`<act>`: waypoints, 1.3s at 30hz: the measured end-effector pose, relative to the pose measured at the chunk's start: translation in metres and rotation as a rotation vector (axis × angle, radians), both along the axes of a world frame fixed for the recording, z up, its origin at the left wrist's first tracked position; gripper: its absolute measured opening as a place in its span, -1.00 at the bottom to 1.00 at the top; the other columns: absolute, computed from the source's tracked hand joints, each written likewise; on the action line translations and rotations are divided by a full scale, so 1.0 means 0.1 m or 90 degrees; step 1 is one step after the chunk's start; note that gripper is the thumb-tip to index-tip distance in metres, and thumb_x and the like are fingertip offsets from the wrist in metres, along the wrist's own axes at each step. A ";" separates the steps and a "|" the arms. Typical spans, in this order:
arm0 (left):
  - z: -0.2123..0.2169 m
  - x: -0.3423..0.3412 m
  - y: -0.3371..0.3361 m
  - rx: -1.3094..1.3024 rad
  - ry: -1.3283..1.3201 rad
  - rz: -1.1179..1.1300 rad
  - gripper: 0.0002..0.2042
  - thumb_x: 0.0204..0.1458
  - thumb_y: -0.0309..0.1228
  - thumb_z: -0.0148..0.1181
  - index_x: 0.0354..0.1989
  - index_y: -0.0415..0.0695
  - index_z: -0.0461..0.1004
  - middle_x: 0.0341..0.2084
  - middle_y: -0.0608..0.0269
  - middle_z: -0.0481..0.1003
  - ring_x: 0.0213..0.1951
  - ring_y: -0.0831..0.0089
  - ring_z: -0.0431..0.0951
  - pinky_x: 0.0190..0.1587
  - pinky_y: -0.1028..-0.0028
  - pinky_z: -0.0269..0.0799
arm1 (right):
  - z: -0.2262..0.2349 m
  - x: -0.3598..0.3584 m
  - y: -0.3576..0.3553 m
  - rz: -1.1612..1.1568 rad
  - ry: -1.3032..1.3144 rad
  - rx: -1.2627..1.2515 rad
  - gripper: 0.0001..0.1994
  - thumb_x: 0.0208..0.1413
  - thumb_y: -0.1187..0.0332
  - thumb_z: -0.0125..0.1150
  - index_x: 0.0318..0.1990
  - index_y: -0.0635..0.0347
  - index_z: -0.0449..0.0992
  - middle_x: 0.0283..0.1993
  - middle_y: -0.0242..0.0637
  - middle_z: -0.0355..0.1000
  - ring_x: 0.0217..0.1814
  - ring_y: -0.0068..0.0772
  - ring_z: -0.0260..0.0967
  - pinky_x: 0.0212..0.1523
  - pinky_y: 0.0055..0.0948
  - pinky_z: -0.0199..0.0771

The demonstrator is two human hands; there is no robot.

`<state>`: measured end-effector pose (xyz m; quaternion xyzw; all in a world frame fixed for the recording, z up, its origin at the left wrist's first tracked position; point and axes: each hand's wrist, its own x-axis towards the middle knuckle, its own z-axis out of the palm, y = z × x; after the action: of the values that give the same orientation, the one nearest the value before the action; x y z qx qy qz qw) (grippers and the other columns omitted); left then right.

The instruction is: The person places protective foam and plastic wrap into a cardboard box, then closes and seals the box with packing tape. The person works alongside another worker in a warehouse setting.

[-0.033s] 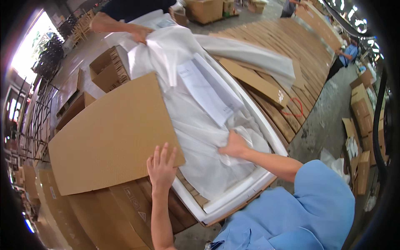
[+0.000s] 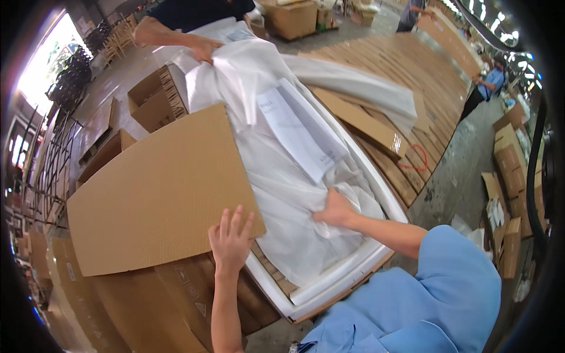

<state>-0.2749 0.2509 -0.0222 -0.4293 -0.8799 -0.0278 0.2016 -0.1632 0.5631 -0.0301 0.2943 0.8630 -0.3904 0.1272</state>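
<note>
At the lower centre of the frame we see the left hand [image 2: 231,240], fingers spread and flat, pressing on the near corner of a large brown cardboard sheet [image 2: 159,188] that fills the left half of the picture; it grips nothing. Right of centre, the right hand [image 2: 334,210] is clenched on a fold of the white plastic wrapping [image 2: 282,194], which drapes over a long white panel [image 2: 353,267] running from lower centre to the top of the frame. A printed paper sheet [image 2: 306,132] lies on the wrapping above that hand. At the upper left, another person's hand [image 2: 206,48] grasps the far end of the wrapping. Open cardboard boxes [image 2: 154,97] stand left of it.
</note>
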 end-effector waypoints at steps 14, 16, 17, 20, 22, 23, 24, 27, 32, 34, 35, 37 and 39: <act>0.96 0.72 -1.32 0.130 0.186 0.241 -0.54 -0.05 -0.58 0.28 0.10 -0.07 0.46 -0.02 0.12 0.56 0.08 0.04 0.53 0.08 0.10 0.36 | -0.09 0.01 -0.04 0.033 0.153 0.189 -0.18 -0.32 0.13 0.56 0.07 0.59 0.38 0.02 0.27 0.50 0.13 0.16 0.48 0.19 -0.13 0.46; 0.74 1.22 -1.37 0.165 0.084 0.342 -0.50 -0.11 -0.56 0.32 0.10 -0.08 0.44 -0.02 0.07 0.53 0.07 0.03 0.49 0.13 0.04 0.32 | -0.23 0.00 0.03 0.073 0.174 0.249 -0.17 -0.32 0.14 0.57 0.09 0.55 0.39 0.03 0.26 0.50 0.15 0.16 0.48 0.19 -0.10 0.46; 0.62 1.48 -1.36 0.181 0.036 0.392 -0.48 -0.14 -0.54 0.34 0.10 -0.09 0.44 -0.02 0.04 0.52 0.06 0.02 0.47 0.16 0.02 0.29 | -0.22 -0.02 0.03 0.080 0.166 0.248 -0.17 -0.32 0.14 0.57 0.10 0.55 0.39 0.04 0.25 0.50 0.15 0.16 0.48 0.19 -0.10 0.46; 0.24 2.29 -1.18 0.487 -0.246 0.241 -0.57 -0.18 -0.47 0.42 -0.04 -0.07 0.58 -0.16 0.11 0.56 -0.11 0.03 0.52 0.13 0.05 0.38 | -0.03 -0.13 -0.07 0.079 0.109 0.231 -0.16 -0.30 0.13 0.57 0.13 0.53 0.40 0.09 0.23 0.50 0.18 0.17 0.47 0.22 -0.10 0.46; 0.01 2.60 -0.83 0.656 -0.537 0.155 -0.64 -0.15 -0.52 0.43 -0.09 -0.11 0.62 -0.15 0.10 0.59 -0.06 0.00 0.56 0.12 0.11 0.45 | 0.28 -0.16 -0.19 0.075 0.095 0.272 -0.16 -0.30 0.15 0.57 0.14 0.53 0.40 0.10 0.24 0.50 0.19 0.17 0.47 0.25 -0.11 0.45; -0.05 2.72 -0.68 0.724 -0.685 0.147 -0.68 -0.13 -0.54 0.43 -0.12 -0.12 0.64 -0.14 0.10 0.60 -0.03 -0.01 0.57 0.11 0.16 0.48 | 0.35 -0.19 -0.17 0.073 0.099 0.297 -0.16 -0.30 0.16 0.58 0.15 0.54 0.40 0.11 0.24 0.50 0.19 0.15 0.48 0.25 -0.13 0.45; -0.01 2.67 -0.59 0.715 -0.636 0.123 -0.67 -0.10 -0.56 0.42 -0.08 -0.13 0.63 -0.10 0.07 0.59 0.01 -0.01 0.57 0.09 0.17 0.49 | 0.41 -0.24 -0.14 0.074 0.107 0.317 -0.15 -0.30 0.16 0.59 0.16 0.54 0.39 0.12 0.23 0.50 0.20 0.13 0.48 0.26 -0.14 0.45; -0.01 2.34 -0.40 0.715 -0.594 0.141 -0.60 -0.01 -0.57 0.38 0.07 -0.19 0.57 0.05 -0.04 0.53 0.09 -0.05 0.53 0.15 0.17 0.48 | 0.63 -0.45 -0.16 0.018 0.148 0.273 -0.16 -0.27 0.17 0.60 0.15 0.55 0.40 0.11 0.15 0.53 0.13 -0.01 0.55 0.18 -0.20 0.52; -0.14 2.08 -0.11 0.879 -0.764 0.143 -0.44 0.10 -0.50 0.33 0.31 -0.32 0.35 0.26 -0.10 0.37 0.28 0.02 0.40 0.31 0.18 0.35 | 1.21 -0.73 0.01 -0.004 0.126 0.365 -0.27 -0.26 0.22 0.61 0.07 0.54 0.49 -0.01 0.00 0.60 -0.03 -0.18 0.59 0.03 -0.30 0.59; -0.19 2.12 0.04 1.003 -0.973 0.109 -0.40 0.17 -0.43 0.29 0.37 -0.32 0.26 0.33 -0.08 0.31 0.37 0.07 0.32 0.38 0.19 0.27 | 1.43 -0.78 0.21 -0.001 0.119 0.329 -0.36 -0.24 0.28 0.58 0.03 0.50 0.54 -0.07 -0.07 0.61 -0.08 -0.28 0.58 -0.04 -0.36 0.58; -0.18 2.15 0.11 1.076 -1.107 0.080 -0.39 0.21 -0.38 0.26 0.40 -0.31 0.22 0.36 -0.06 0.28 0.41 0.09 0.27 0.41 0.20 0.22 | 1.56 -0.79 0.30 0.016 0.103 0.315 -0.40 -0.21 0.30 0.56 0.01 0.49 0.55 -0.10 -0.10 0.61 -0.11 -0.32 0.58 -0.06 -0.38 0.58; -0.21 2.16 0.31 1.154 -1.299 0.066 -0.38 0.29 -0.25 0.17 0.43 -0.29 0.18 0.40 -0.03 0.24 0.47 0.14 0.17 0.47 0.20 0.10 | 1.84 -0.80 0.53 0.048 0.063 0.301 -0.46 -0.16 0.32 0.51 -0.01 0.47 0.56 -0.13 -0.15 0.62 -0.15 -0.38 0.58 -0.10 -0.40 0.56; -0.17 2.11 0.58 1.165 -1.415 0.118 -0.37 0.37 -0.09 0.04 0.45 -0.28 0.15 0.43 -0.01 0.21 0.52 0.17 0.08 0.53 0.20 -0.03 | 2.04 -0.82 0.61 0.064 0.031 0.289 -0.49 -0.12 0.31 0.47 -0.01 0.47 0.57 -0.14 -0.17 0.62 -0.16 -0.40 0.58 -0.11 -0.41 0.56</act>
<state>-0.0637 0.3093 -0.0388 0.1496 -0.2762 -0.8723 -0.3748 -0.2453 0.6241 0.1741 0.2624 0.9452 -0.1862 0.0558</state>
